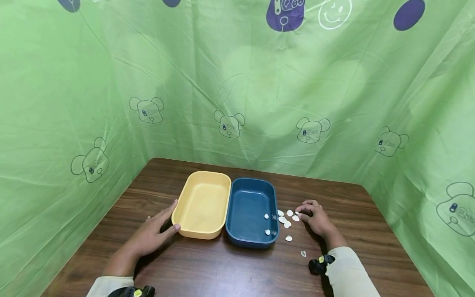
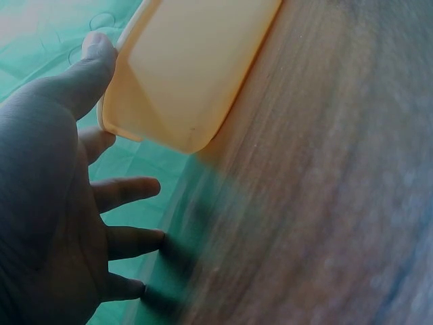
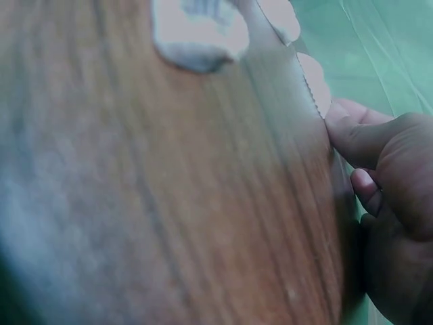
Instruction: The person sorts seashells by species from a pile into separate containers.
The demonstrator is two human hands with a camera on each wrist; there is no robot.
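Observation:
In the head view, my left hand (image 1: 150, 235) rests against the near left corner of a yellow tray (image 1: 202, 235). Its thumb touches the near side and the index finger lies along the left side; the other fingers (image 2: 128, 242) are spread in the left wrist view. On the right, my right hand (image 1: 315, 218) pinches a small white seashell (image 1: 297, 213) between thumb and fingertips, low over the table. Several white seashells (image 1: 287, 224) lie beside it. Two more seashells (image 1: 267, 232) are inside the blue tray (image 1: 252, 243).
Both trays stand side by side on a brown wooden table (image 1: 208, 268). Two single shells lie nearer the front, one (image 1: 288, 238) by the blue tray and another (image 1: 303, 253) near the right wrist. Green printed cloth (image 1: 193, 136) hangs around the table's back and sides.

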